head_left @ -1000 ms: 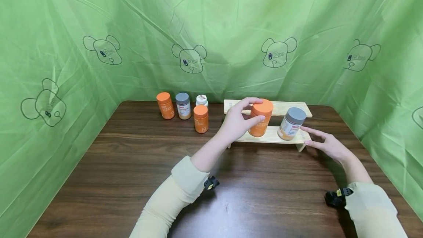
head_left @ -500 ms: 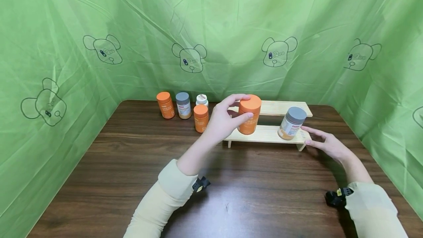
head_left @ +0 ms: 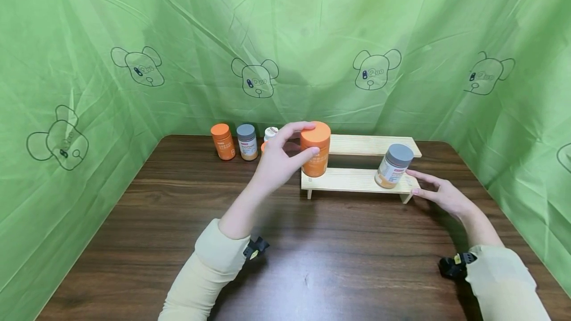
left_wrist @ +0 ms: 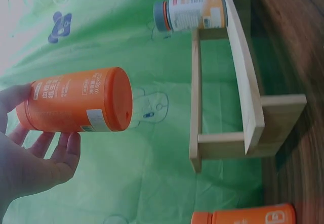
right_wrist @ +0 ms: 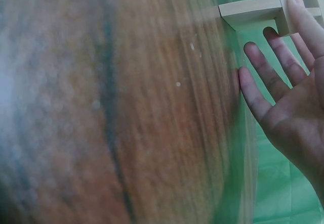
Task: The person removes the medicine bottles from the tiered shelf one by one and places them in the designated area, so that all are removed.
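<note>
Head view, my left hand (head_left: 278, 162) clamped round the orange bottle (head_left: 314, 150) above the wooden shelf (head_left: 357, 181), right hand (head_left: 439, 194) flat, fingers apart, touching its end

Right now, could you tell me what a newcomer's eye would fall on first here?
First, the orange bottle gripped in the left hand, lifted off the left end of the two-step wooden shelf. Next, the grey-capped bottle on the lower step, the right hand resting open at that end.
</note>
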Demonstrator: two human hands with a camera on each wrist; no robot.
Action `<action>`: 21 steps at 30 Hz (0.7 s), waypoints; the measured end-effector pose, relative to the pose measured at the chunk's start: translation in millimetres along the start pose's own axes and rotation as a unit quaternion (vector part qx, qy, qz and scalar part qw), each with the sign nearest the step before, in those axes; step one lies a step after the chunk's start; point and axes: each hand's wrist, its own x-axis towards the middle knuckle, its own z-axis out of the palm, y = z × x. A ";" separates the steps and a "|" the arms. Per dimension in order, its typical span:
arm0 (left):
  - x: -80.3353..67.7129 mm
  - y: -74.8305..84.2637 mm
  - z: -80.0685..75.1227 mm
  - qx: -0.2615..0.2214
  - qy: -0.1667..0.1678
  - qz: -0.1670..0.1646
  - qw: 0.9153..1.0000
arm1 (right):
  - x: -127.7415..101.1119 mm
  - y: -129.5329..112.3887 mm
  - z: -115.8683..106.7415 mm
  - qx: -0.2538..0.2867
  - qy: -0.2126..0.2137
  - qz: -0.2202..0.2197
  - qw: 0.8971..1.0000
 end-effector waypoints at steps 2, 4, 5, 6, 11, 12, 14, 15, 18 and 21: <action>-1.4 7.8 -5.8 0.001 0.005 0.005 1.000 | -0.5 -0.9 -0.2 0.004 -0.001 0.004 1.000; -3.1 15.4 -11.7 -0.003 0.008 0.003 1.000 | -0.7 -1.6 -0.4 0.010 -0.003 0.010 1.000; -4.1 19.5 -14.8 -0.005 0.009 0.000 1.000 | -0.8 -1.9 -0.5 0.014 -0.004 0.013 1.000; -5.1 23.3 -17.9 -0.005 0.010 -0.004 1.000 | -0.8 -2.0 -0.5 0.018 -0.005 0.015 1.000; -9.8 26.7 -32.3 0.004 0.016 -0.012 1.000 | -0.4 -2.6 -0.4 0.018 -0.008 0.017 1.000; -10.6 26.1 -34.7 0.007 0.019 -0.009 1.000 | -0.5 -2.7 -0.4 0.013 -0.007 0.017 1.000; -12.5 24.0 -39.2 0.011 0.023 -0.006 1.000 | -0.7 -3.1 -0.5 0.009 -0.007 0.017 1.000; -13.6 22.8 -41.4 0.013 0.026 -0.007 1.000 | -0.8 -3.2 -0.4 0.008 -0.007 0.017 1.000; -17.0 18.6 -47.9 0.019 0.037 -0.016 0.999 | -0.6 -3.1 -0.3 0.011 -0.007 0.018 1.000; -20.2 14.0 -54.9 0.022 0.047 -0.028 0.998 | -0.3 -2.4 -0.2 0.017 -0.007 0.018 1.000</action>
